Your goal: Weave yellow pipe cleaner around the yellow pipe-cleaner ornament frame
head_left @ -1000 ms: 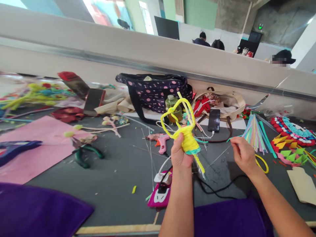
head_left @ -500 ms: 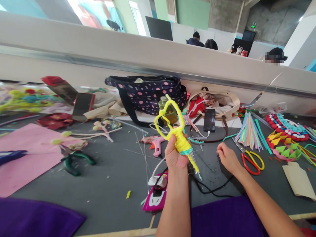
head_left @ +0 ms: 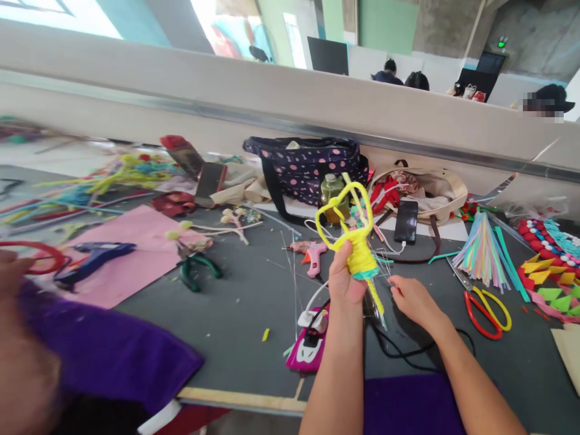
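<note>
My left hand [head_left: 344, 283] grasps a yellow fuzzy piece [head_left: 360, 257], heart-shaped loop uppermost, above the dark grey table [head_left: 244, 320], in front of a bottle [head_left: 332, 186] holding yellow-green liquid. My right hand [head_left: 414, 302] is curled beside thin wires [head_left: 384, 266]; its fingertips may be pinching one, but I cannot tell. Behind, a cream bag [head_left: 455, 187] lies open around red material [head_left: 384, 194], and a dark patterned bag [head_left: 312, 166] shows something pale [head_left: 293, 145] at its mouth. In the background glows a green sign [head_left: 501, 42], its marking too small for me to read.
</note>
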`<action>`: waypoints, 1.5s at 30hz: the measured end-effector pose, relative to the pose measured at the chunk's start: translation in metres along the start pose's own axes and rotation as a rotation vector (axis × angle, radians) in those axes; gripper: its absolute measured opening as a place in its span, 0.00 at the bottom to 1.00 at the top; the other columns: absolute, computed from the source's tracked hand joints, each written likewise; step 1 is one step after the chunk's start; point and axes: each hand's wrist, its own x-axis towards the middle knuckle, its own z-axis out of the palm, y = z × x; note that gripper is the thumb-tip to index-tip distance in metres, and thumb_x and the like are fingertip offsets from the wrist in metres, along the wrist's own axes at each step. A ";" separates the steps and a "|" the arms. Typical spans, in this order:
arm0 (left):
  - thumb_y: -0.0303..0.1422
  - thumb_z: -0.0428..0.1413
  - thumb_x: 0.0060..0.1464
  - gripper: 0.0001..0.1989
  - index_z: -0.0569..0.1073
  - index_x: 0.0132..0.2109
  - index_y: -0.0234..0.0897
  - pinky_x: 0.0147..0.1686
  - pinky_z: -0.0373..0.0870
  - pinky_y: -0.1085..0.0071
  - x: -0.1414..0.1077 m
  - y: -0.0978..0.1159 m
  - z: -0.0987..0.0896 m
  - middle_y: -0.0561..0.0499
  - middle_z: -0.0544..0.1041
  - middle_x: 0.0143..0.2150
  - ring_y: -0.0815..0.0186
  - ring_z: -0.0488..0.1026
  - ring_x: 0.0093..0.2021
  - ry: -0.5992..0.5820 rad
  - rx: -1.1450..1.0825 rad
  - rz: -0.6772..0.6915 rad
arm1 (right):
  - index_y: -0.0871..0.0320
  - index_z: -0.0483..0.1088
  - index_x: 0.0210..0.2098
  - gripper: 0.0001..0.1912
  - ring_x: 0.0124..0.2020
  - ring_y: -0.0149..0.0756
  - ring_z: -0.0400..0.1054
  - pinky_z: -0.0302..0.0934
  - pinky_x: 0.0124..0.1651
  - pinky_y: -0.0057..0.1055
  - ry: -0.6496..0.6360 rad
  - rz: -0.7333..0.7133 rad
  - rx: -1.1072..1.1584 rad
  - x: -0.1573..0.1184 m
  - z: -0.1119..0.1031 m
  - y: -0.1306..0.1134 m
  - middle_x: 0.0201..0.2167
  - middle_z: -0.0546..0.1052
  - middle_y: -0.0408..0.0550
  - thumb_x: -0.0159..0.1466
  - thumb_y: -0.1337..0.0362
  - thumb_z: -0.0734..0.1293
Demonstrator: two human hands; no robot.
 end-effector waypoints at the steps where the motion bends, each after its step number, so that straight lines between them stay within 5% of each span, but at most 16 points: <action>1: 0.28 0.63 0.43 0.10 0.76 0.37 0.37 0.30 0.72 0.78 0.001 -0.003 0.001 0.54 0.80 0.31 0.71 0.76 0.29 0.011 0.033 -0.001 | 0.56 0.69 0.48 0.14 0.44 0.39 0.72 0.58 0.42 0.28 -0.005 -0.009 0.003 0.001 0.005 -0.001 0.41 0.79 0.50 0.66 0.68 0.57; 6: 0.31 0.66 0.39 0.15 0.77 0.38 0.33 0.31 0.72 0.75 0.002 -0.019 0.003 0.50 0.80 0.32 0.66 0.77 0.29 -0.046 0.248 -0.083 | 0.57 0.69 0.46 0.13 0.42 0.41 0.73 0.58 0.41 0.29 -0.014 -0.007 -0.038 0.004 0.018 -0.001 0.39 0.79 0.52 0.65 0.69 0.57; 10: 0.31 0.67 0.37 0.19 0.77 0.39 0.31 0.31 0.71 0.73 0.003 -0.032 0.001 0.48 0.80 0.30 0.64 0.77 0.29 -0.056 0.356 -0.148 | 0.57 0.71 0.45 0.13 0.38 0.42 0.74 0.60 0.39 0.31 0.083 0.028 0.110 -0.002 0.008 0.014 0.36 0.79 0.53 0.65 0.65 0.58; 14: 0.31 0.68 0.35 0.19 0.77 0.39 0.30 0.32 0.71 0.72 0.000 -0.044 0.003 0.47 0.80 0.30 0.63 0.77 0.30 -0.064 0.397 -0.204 | 0.56 0.71 0.44 0.15 0.34 0.38 0.72 0.62 0.36 0.31 0.438 0.087 0.595 -0.010 -0.015 0.036 0.34 0.79 0.50 0.65 0.55 0.59; 16: 0.32 0.68 0.35 0.20 0.78 0.38 0.30 0.32 0.71 0.72 -0.002 -0.050 0.006 0.46 0.80 0.32 0.63 0.77 0.30 -0.072 0.413 -0.237 | 0.56 0.70 0.44 0.16 0.27 0.34 0.69 0.60 0.27 0.27 0.572 0.137 0.898 -0.012 -0.024 0.042 0.33 0.78 0.48 0.62 0.52 0.63; 20: 0.32 0.69 0.34 0.19 0.77 0.37 0.31 0.32 0.70 0.72 -0.007 -0.065 0.007 0.46 0.80 0.32 0.64 0.76 0.30 -0.109 0.443 -0.309 | 0.57 0.70 0.41 0.18 0.22 0.27 0.61 0.51 0.18 0.21 0.661 0.145 1.397 -0.011 -0.029 0.044 0.31 0.75 0.46 0.55 0.53 0.71; 23: 0.32 0.68 0.35 0.18 0.77 0.37 0.32 0.32 0.69 0.71 -0.010 -0.075 0.006 0.48 0.79 0.31 0.65 0.75 0.29 -0.156 0.476 -0.336 | 0.58 0.70 0.34 0.15 0.21 0.25 0.59 0.50 0.17 0.20 0.670 0.170 1.563 -0.010 -0.028 0.047 0.25 0.72 0.42 0.53 0.56 0.73; 29: 0.32 0.67 0.38 0.15 0.75 0.36 0.33 0.34 0.68 0.73 -0.013 -0.082 0.006 0.49 0.78 0.33 0.68 0.73 0.30 -0.240 0.516 -0.347 | 0.59 0.68 0.29 0.14 0.18 0.24 0.58 0.49 0.17 0.19 0.699 0.257 1.628 -0.014 -0.030 0.055 0.21 0.71 0.40 0.51 0.57 0.74; 37: 0.31 0.66 0.41 0.21 0.77 0.45 0.34 0.41 0.68 0.69 -0.012 -0.072 0.004 0.41 0.74 0.52 0.60 0.74 0.42 -0.434 0.506 -0.441 | 0.58 0.62 0.23 0.16 0.15 0.21 0.52 0.45 0.16 0.19 0.690 0.255 1.571 -0.017 -0.030 0.050 0.15 0.64 0.35 0.51 0.58 0.73; 45: 0.31 0.64 0.43 0.26 0.74 0.53 0.36 0.39 0.68 0.71 -0.012 -0.072 0.005 0.44 0.78 0.43 0.62 0.74 0.38 -0.420 0.508 -0.481 | 0.58 0.65 0.26 0.15 0.16 0.22 0.53 0.47 0.15 0.19 0.636 0.272 1.570 -0.017 -0.031 0.051 0.17 0.65 0.36 0.53 0.57 0.73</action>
